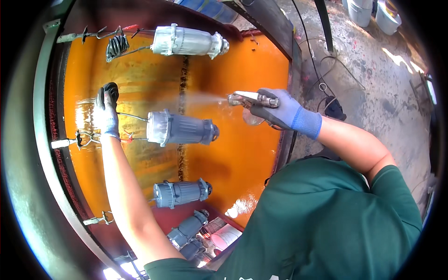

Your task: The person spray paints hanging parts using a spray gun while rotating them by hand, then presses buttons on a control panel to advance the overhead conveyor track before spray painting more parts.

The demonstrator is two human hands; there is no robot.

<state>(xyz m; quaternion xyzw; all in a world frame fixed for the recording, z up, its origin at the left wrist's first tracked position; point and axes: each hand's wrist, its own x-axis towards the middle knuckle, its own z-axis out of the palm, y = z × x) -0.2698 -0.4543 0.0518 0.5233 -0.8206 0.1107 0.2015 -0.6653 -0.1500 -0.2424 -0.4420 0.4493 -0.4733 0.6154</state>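
While right hand [282,109] grips spray gun [255,97], left hand [107,109] partly curled; cable [133,116] beside

Place: spray-painting workshop | spray gun [257,98] giving off mist [198,98] | cylindrical metal units [186,129] | stained floor [373,100] | buckets [360,13]

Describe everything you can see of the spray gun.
The spray gun is a shiny, metallic-looking tool gripped in the gloved right hand, which hides much of its handle. Its nozzle points left, giving off a pale mist in front of the orange panel. A rounded, shiny part shows below the body; its kind is unclear.
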